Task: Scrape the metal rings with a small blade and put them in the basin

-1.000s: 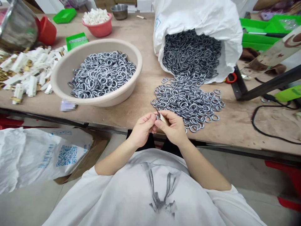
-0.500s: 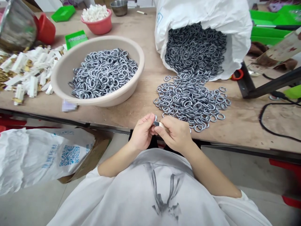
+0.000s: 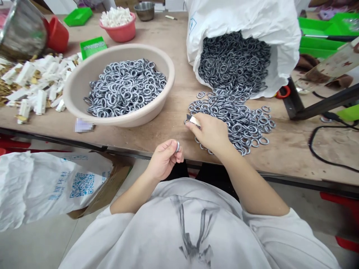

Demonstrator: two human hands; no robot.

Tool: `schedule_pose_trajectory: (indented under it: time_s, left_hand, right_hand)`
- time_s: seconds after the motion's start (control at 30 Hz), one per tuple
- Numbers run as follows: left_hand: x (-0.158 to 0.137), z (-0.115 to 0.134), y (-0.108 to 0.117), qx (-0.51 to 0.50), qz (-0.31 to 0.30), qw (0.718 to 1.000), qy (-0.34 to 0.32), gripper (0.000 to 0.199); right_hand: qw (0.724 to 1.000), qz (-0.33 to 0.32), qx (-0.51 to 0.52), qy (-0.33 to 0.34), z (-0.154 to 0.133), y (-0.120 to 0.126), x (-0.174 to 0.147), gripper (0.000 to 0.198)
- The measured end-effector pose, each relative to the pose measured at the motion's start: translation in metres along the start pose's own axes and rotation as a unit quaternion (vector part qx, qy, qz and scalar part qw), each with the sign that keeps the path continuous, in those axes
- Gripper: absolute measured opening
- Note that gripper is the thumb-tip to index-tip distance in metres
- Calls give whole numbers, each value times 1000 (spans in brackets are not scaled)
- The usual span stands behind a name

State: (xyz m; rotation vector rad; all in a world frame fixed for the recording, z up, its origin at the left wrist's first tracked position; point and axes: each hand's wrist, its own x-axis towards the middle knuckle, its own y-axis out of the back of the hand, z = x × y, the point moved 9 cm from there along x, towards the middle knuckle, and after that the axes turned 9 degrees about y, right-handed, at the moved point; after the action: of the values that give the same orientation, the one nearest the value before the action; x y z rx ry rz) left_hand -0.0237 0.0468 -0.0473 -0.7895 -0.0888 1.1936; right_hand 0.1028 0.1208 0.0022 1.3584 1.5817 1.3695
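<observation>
Near the table's front edge, my left hand (image 3: 165, 158) is closed, with a single grey ring (image 3: 177, 146) pinched between thumb and forefinger. My right hand (image 3: 211, 130) grips a small knife-like tool (image 3: 194, 120) with a pale handle and a short dark blade pointing left. That hand is over the left side of a loose pile of grey rings (image 3: 244, 125); whether its hidden fingers touch any ring I cannot tell. Behind the pile, more rings spill from the mouth of a white sack (image 3: 193, 48). To the left, a beige basin (image 3: 75, 86) holds many similar rings.
White and brass-coloured parts (image 3: 42, 80) lie scattered at the left, by a metal bowl (image 3: 24, 33). Behind are a red bowl (image 3: 120, 33) of white pieces and green trays (image 3: 85, 48). A black metal bar (image 3: 322, 106) and a cable (image 3: 311, 140) occupy the right.
My hands have parted. The right hand with the knife-like tool has moved forward over the ring pile; the left has drawn slightly back and left, still pinching a ring.
</observation>
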Motion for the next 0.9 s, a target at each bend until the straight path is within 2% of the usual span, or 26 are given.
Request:
schedule_pose_trajectory:
  time_s: [0.07,0.17,0.23,0.3,0.33,0.37,0.43,0.5,0.53,0.57,0.63,0.73,0.8,0.9]
  left_hand:
    - [1,5,10,10,24,1000,-13,28]
    - [4,13,24,-4,47,998,-30,31]
    - [6,17,33,-28,71,996,-35,28]
    - [8,17,38,-48,94,994,-35,23]
    - [9,15,38,-49,100,993,-36,24]
    - [10,14,37,-42,104,993,-43,27]
    - [12,13,31,-3,106,992,-72,35]
    - [11,14,23,61,109,986,-113,41]
    - [11,15,20,95,110,981,-131,42]
    - [10,15,17,128,113,974,-147,43]
    - [8,17,13,175,120,963,-165,44]
    - [6,17,9,195,108,960,-169,50]
    - [8,14,4,178,76,969,-151,52]
    - [11,8,-1,120,44,985,-113,51]
  right_hand:
    - [997,-46,-55,25,-7,-10,18,32]
    - [992,-85,-89,32,-12,-20,33,25]
    - [998,-47,-42,31,-13,-14,34,21]
    - [994,4,104,36,-16,-6,26,17]
    - [977,16,212,34,-18,-6,18,19]
    - [943,15,332,30,-21,-10,10,23]
    - [837,-15,547,2,-33,-24,-10,35]
    - [753,-29,657,-32,-43,-37,-29,42]
    - [727,-29,684,-48,-46,-42,-37,45]
    - [713,-21,698,-62,-47,-46,-43,46]
    - [716,6,694,-75,-45,-47,-49,46]
    - [756,65,649,-54,-33,-35,-50,44]
    - [797,86,597,-25,-27,-22,-50,41]
    - [890,90,445,40,-25,-4,-54,41]
